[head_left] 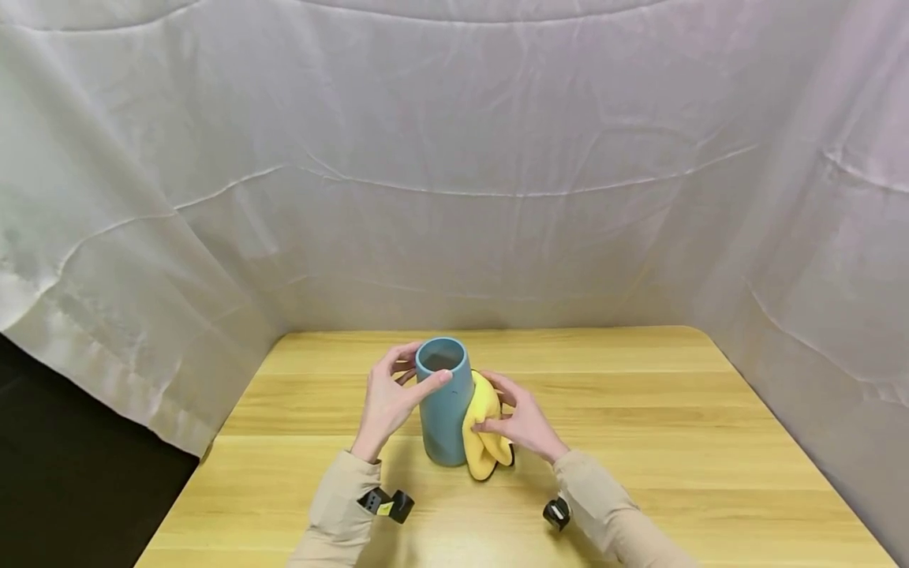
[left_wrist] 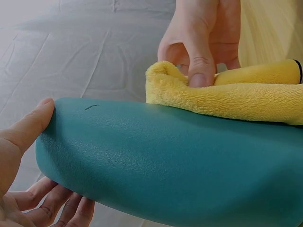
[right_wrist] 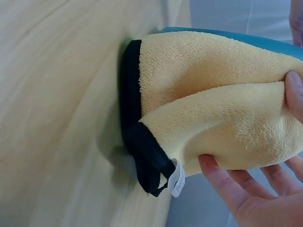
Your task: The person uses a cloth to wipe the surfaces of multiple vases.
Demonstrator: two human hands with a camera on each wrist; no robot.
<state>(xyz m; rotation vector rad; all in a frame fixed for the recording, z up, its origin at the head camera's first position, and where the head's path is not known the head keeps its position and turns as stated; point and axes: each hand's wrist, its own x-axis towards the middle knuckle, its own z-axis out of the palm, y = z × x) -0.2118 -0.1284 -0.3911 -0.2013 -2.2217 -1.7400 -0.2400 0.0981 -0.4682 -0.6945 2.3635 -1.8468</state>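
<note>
your left hand [head_left: 387, 401] is curved wide around the upper end of a blue vase [head_left: 446, 418], with the thumb against the side facing you, just by the rim, and the fingers bent around the left and far side. the vase stands upright on the wooden table [head_left: 653, 457], its mouth facing up, somewhat closer to the table's left edge than to its right edge and well in from the far edge. a short dark mark [left_wrist: 92, 107] shows on the vase's wall close to the rim.

your right hand [head_left: 524, 420] has hold of a folded yellow cloth [head_left: 488, 434], thumb on the near side and fingers on the other, the gap between them only as wide as the bunched fabric. the cloth lies against the right side of the vase, touching it, and hangs down toward the base. its lower end has a black border [right_wrist: 130, 90] and a small white tag [right_wrist: 176, 179]; you cannot tell for sure whether that border touches the table.

both your forearms are in beige sleeves [head_left: 341, 497], and a small black device sits at each wrist, the left one [head_left: 387, 503] and the right one [head_left: 556, 513]. a pale grey curtain [head_left: 483, 237] hangs behind the table's far edge and along its sides.
</note>
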